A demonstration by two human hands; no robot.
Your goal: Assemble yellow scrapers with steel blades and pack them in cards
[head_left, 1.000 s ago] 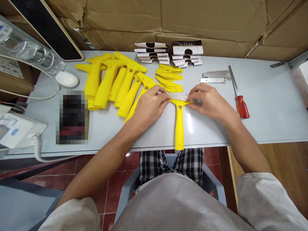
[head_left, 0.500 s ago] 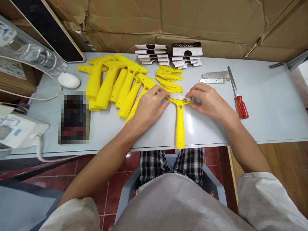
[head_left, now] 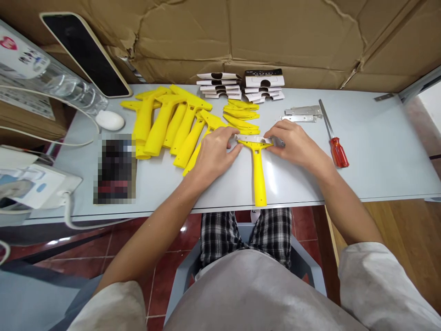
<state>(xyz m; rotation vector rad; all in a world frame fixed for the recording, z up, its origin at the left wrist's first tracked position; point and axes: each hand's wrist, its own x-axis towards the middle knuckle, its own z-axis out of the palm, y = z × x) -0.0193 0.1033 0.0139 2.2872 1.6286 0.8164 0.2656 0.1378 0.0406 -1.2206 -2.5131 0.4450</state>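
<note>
A yellow T-shaped scraper handle (head_left: 259,179) lies on the table in front of me, its grip toward the table's front edge. A thin, shiny metal blade (head_left: 253,138) lies along its wide head. With fingers pinched, my left hand (head_left: 218,149) holds the left end of the blade against the head. My right hand (head_left: 294,142) pinches the right end between thumb and fingers. A bit of metal also shows beneath the right palm; what it belongs to is hidden. Just beyond the hands sits a pile of curved yellow strips (head_left: 241,112).
Several yellow handles (head_left: 155,126) are heaped on the left. Folded cards (head_left: 263,82) stand at the back, with loose metal blades (head_left: 299,115) and a red screwdriver (head_left: 338,151) to the right. A phone (head_left: 86,55) leans near a plastic bottle (head_left: 69,85); cardboard (head_left: 193,37) walls the back.
The view has shifted slightly. Both hands stay at the scraper's head, and the blade between them now shows more plainly along it.
</note>
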